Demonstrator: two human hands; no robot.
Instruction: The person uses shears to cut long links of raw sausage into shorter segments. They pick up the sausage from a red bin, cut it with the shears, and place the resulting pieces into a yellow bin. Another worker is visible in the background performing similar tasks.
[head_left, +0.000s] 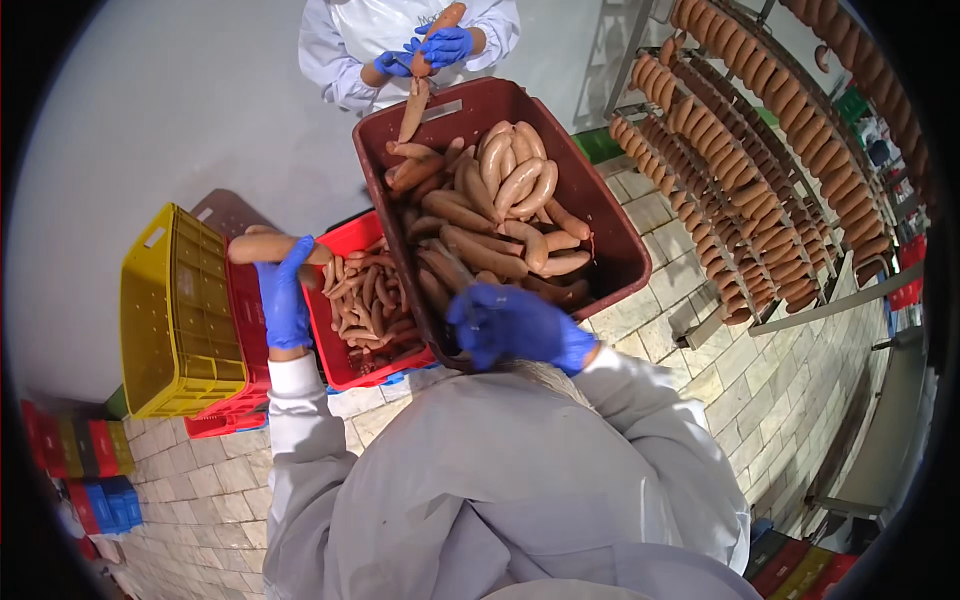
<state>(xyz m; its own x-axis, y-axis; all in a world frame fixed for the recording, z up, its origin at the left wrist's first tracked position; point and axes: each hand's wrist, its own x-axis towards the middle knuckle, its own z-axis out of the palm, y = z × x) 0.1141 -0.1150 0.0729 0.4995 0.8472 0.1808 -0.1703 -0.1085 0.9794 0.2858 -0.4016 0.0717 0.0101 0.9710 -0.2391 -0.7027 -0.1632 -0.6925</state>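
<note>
My left hand (286, 296), in a blue glove, is closed around thick sausages (271, 247) beside the red crate (328, 352), which holds many small sausages (367, 296). My right hand (517, 326), gloved in blue too and slightly blurred, is at the near edge of a dark red tub (607, 296). It grips a knife (454, 262) whose blade points over the sausages. Thick sausages (480, 251) lie in the tub, with a linked bunch of paler ones (521, 169) towards its far side.
Across the tub, a co-worker's gloved hands (431, 52) hold a sausage and a thin tool. A yellow crate (210, 330) stands at the left. Racks hung with sausages (750, 165) stand at the right, on a tiled floor (675, 262). More crates (82, 446) are stacked at the far left.
</note>
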